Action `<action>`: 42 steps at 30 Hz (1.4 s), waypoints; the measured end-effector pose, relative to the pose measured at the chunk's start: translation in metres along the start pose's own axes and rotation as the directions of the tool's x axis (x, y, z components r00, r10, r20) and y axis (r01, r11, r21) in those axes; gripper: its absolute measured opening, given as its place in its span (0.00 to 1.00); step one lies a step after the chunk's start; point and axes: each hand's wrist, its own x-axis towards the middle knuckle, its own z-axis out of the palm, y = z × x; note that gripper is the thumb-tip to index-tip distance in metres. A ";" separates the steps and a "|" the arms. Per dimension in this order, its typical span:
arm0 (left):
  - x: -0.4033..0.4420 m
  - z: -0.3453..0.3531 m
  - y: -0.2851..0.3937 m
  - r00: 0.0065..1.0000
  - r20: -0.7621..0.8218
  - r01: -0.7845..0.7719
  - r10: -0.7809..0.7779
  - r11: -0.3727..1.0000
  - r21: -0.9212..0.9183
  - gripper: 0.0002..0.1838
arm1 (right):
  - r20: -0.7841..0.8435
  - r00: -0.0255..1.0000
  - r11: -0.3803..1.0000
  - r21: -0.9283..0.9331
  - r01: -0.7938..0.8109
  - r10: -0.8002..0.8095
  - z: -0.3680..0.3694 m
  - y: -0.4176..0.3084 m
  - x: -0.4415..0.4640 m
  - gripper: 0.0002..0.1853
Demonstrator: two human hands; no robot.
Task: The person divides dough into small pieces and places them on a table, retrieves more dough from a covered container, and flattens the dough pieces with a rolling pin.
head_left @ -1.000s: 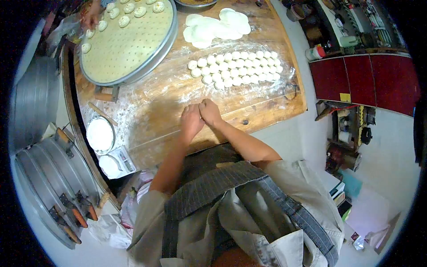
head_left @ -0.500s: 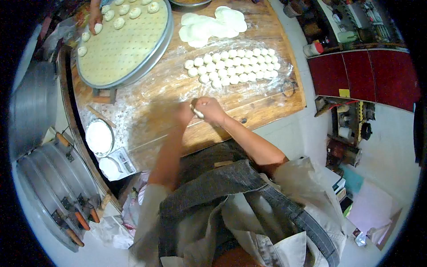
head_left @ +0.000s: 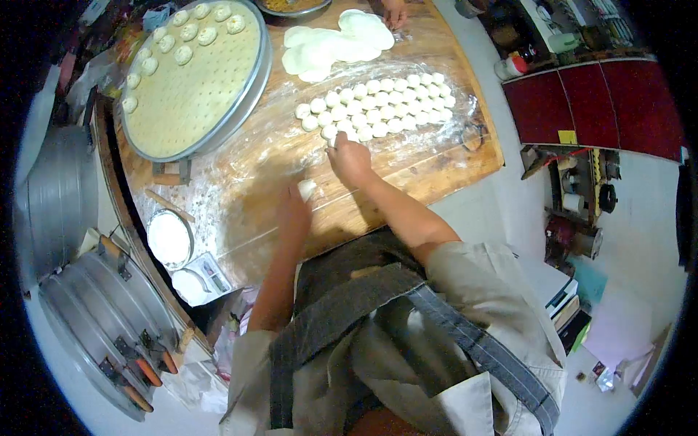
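Note:
Held in my left hand (head_left: 294, 207) is a small lump of white dough (head_left: 307, 190), showing at the closed fingers above the wooden table. My right hand (head_left: 352, 161) reaches to the near left edge of the rows of dough balls (head_left: 378, 116). Its fingers are pinched together around a dough ball (head_left: 332, 141), partly hidden by the fingertips. Several balls lie close together in rows on the floured board. Beyond them, overlapping flat dough wrappers (head_left: 334, 47) are spread out, and another person's hand (head_left: 395, 13) is at their right edge.
A large round steamer tray (head_left: 196, 94) with pleated buns stands at the far left. Near the left table edge are a rolling stick (head_left: 170, 206), a bowl of flour (head_left: 169, 240) and a scale (head_left: 211, 272). A filling bowl (head_left: 294, 6) sits at the back.
My hands have come apart from the dough they held together. The right moved forward to the dough balls; the left kept a lump. The other person's hand went from the steamer to the wrappers.

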 end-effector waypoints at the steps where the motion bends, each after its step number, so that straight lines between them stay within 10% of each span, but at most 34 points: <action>1: 0.001 -0.001 0.002 1.000 0.013 0.026 -0.026 1.000 -0.013 0.32 | 0.017 1.000 0.999 -0.030 0.016 -0.016 -0.001 0.001 0.002 0.23; 8: 0.013 0.005 -0.004 0.986 -0.097 -0.144 0.139 0.988 -0.049 0.29 | -0.165 0.984 0.994 0.080 0.074 -0.060 -0.003 -0.005 -0.038 0.22; 12: 0.021 0.007 0.012 0.950 0.133 -0.279 0.283 0.959 -0.050 0.28 | 0.268 0.940 0.820 0.474 -0.320 0.211 0.034 0.002 -0.061 0.27; 14: 0.023 -0.008 0.032 0.959 0.143 -0.230 0.246 0.966 -0.120 0.28 | 0.161 0.943 0.769 0.547 -0.331 0.291 0.054 0.004 -0.061 0.27; 19: 0.034 0.007 0.031 0.951 0.056 -0.281 0.305 0.924 -0.258 0.25 | 0.094 0.979 0.849 0.488 -0.203 0.180 0.046 0.000 -0.055 0.19; 22: 0.045 0.000 0.043 0.903 0.418 -0.046 0.100 0.990 -0.137 0.20 | -0.011 0.991 0.900 0.419 -0.119 0.136 0.039 -0.012 -0.056 0.16; 28: 0.040 0.047 0.012 0.985 0.089 -0.146 0.149 0.988 -0.047 0.17 | -0.083 0.993 0.900 0.434 -0.034 0.078 0.040 -0.023 -0.052 0.14; 31: 0.049 0.021 0.015 0.946 0.323 -0.037 0.037 0.999 -0.006 0.16 | -0.062 0.998 0.824 0.567 0.014 0.025 0.039 -0.027 -0.051 0.14; 34: 0.041 0.059 -0.034 0.966 0.254 -0.031 0.044 0.998 -0.054 0.13 | 0.348 0.936 0.660 0.716 -0.230 -0.051 0.024 -0.030 -0.041 0.08; 35: 0.033 0.093 -0.070 0.993 0.119 0.071 -0.004 0.822 -0.565 0.13 | 0.353 0.934 0.662 0.712 -0.232 -0.053 0.016 -0.045 -0.042 0.08; 37: 0.037 0.092 -0.069 0.992 0.012 0.059 -0.126 0.379 -0.924 0.15 | 0.446 0.863 0.657 0.728 -0.196 -0.237 -0.004 -0.073 -0.037 0.07; 38: 0.045 0.049 -0.051 0.996 0.086 0.059 -0.015 0.849 -0.525 0.16 | 0.441 0.866 0.657 0.728 -0.194 -0.234 -0.003 -0.069 -0.029 0.07; 39: 0.046 0.014 -0.045 0.978 0.206 -0.027 0.011 0.997 0.075 0.17 | 0.405 0.904 0.710 0.676 -0.198 -0.134 0.006 -0.066 -0.014 0.08; 42: 0.021 -0.010 -0.046 0.998 -0.004 -0.070 0.070 0.998 0.009 0.17 | 0.384 0.922 0.794 0.574 -0.203 -0.042 0.029 -0.039 0.018 0.15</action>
